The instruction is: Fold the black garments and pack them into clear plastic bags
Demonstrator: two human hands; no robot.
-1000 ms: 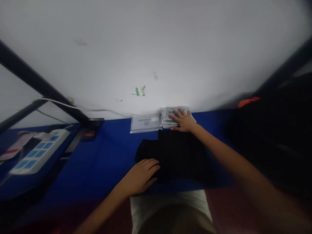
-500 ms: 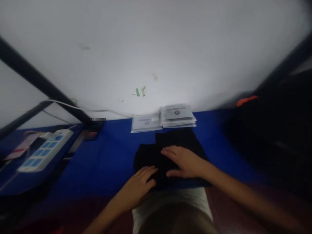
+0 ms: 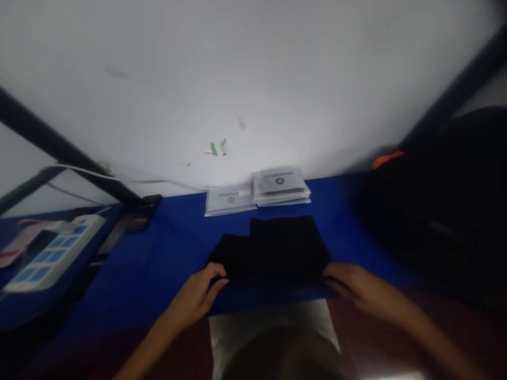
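Observation:
A folded black cloth (image 3: 277,248) lies on the blue table cover (image 3: 166,253) in front of me; its exact kind of garment does not show. My left hand (image 3: 200,290) pinches its near left corner between thumb and fingers. At the near right corner, my right hand (image 3: 352,282) grips the edge the same way, with the fingertips partly hidden in the dark fabric. Just beyond the cloth is a stack of flat plastic packets (image 3: 281,184) with printed lettering. A similar packet (image 3: 229,200) lies to its left.
On the left, a white power strip (image 3: 55,256) with blue sockets sits beside a dark metal bar (image 3: 71,145). A white cable (image 3: 138,180) runs along the wall. A large dark mass (image 3: 447,211) with an orange patch (image 3: 388,159) fills the right side.
Both hands lay flat on the black cloth before. They have moved apart to its near corners and closed on them. The near edge now looks straighter, and the view has shifted slightly.

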